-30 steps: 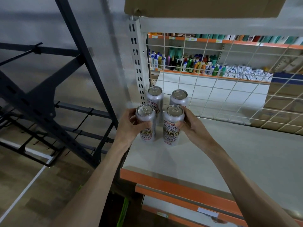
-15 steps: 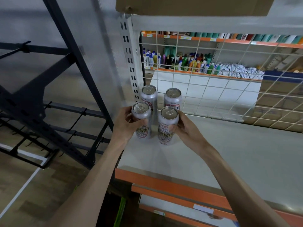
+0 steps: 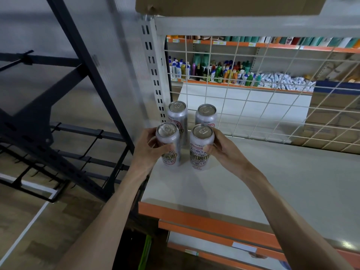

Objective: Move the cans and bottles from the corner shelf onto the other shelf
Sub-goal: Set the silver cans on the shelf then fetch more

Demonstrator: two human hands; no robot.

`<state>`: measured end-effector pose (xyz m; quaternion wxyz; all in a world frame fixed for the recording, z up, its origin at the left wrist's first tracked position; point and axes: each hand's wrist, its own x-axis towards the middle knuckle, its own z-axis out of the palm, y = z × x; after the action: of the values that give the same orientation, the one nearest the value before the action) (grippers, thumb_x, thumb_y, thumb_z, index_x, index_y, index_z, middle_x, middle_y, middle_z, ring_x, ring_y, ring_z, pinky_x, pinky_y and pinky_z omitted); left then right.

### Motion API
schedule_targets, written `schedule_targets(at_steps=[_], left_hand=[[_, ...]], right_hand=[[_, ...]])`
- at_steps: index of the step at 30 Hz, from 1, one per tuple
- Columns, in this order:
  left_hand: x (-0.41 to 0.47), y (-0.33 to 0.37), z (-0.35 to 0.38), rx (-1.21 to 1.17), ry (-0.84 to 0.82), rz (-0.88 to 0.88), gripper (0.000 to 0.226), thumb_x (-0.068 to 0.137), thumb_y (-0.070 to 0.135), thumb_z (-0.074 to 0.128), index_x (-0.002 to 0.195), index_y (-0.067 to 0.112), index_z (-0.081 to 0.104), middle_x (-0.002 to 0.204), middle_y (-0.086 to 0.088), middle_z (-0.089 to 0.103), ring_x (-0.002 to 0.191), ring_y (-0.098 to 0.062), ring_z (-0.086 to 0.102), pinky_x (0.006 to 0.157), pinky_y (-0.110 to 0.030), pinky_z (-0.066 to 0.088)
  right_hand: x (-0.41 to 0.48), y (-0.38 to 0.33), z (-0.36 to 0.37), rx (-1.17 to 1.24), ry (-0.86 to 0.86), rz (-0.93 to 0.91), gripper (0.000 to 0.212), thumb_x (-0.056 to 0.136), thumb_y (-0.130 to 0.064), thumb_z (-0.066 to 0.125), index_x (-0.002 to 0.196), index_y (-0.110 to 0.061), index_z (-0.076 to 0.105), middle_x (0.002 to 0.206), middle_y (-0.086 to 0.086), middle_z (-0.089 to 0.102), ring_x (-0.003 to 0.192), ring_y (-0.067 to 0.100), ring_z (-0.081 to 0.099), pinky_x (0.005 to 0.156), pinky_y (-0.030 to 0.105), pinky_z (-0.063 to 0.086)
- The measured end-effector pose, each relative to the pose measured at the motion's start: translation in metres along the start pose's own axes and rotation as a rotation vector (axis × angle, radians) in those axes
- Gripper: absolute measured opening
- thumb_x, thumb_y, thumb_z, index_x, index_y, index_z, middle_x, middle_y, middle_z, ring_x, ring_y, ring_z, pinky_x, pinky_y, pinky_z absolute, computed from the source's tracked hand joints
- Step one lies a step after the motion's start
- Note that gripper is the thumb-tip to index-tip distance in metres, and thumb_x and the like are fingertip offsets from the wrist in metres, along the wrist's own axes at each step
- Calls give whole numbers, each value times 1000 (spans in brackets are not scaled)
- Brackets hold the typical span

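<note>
Several silver cans with red and gold labels stand upright in the back left corner of a white shelf (image 3: 253,182) with an orange front edge. My left hand (image 3: 150,151) grips the front left can (image 3: 169,141), fingers curled round its side. My right hand (image 3: 220,149) grips the front right can (image 3: 201,145). Both of these cans appear to rest on or just above the shelf. Behind them stand a back left can (image 3: 178,115) and a back right can (image 3: 206,115), close to the wire grid.
A white wire grid (image 3: 272,106) backs the shelf, and a perforated upright post (image 3: 153,75) marks its left corner. A cardboard box (image 3: 224,5) sits overhead. Dark metal racking (image 3: 58,114) stands to the left. Stocked shelves with bottles show through the grid.
Both hands keep hold of the front two cans. The pair has shifted slightly apart and toward me, away from the back two cans; the camera view has drifted a little.
</note>
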<state>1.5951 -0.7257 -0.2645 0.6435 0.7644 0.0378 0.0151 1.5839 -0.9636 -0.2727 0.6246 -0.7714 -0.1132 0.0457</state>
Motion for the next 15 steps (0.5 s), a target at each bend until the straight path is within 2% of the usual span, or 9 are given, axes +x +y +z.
schedule_targets(at_steps=[3,7,11,13,15], left_hand=[[2,-3,0,28,-12,12,55,73,-5,81,118,12,55,106,11,65,82,16,64,67,-7,50],[5,-8,-3,48,-38,19,60,73,-2,82,125,9,53,111,8,65,87,13,65,72,-10,52],[2,-2,-4,61,-89,39,62,73,3,84,125,13,54,116,7,65,95,12,64,79,-11,52],[0,0,-7,72,-116,43,74,68,17,89,132,13,51,126,2,63,109,4,62,90,-20,53],[-8,5,-5,89,-50,56,84,67,38,91,136,16,49,134,2,59,122,-8,57,105,-33,48]], right_hand=[[0,-3,-1,31,-21,16,52,94,-3,56,142,-12,38,135,-5,56,124,3,54,99,20,45],[0,-2,-2,22,-54,37,56,93,-12,59,145,-13,36,141,-2,53,130,8,50,107,30,42],[-5,-5,1,16,16,36,66,90,-15,66,146,-13,32,143,-4,50,131,7,48,111,34,40],[-8,-7,4,1,108,-3,64,89,-23,70,143,-14,37,140,-3,53,132,12,48,112,42,38],[-14,-8,6,32,202,-9,60,86,-34,70,138,-20,43,137,-2,55,131,14,50,110,50,39]])
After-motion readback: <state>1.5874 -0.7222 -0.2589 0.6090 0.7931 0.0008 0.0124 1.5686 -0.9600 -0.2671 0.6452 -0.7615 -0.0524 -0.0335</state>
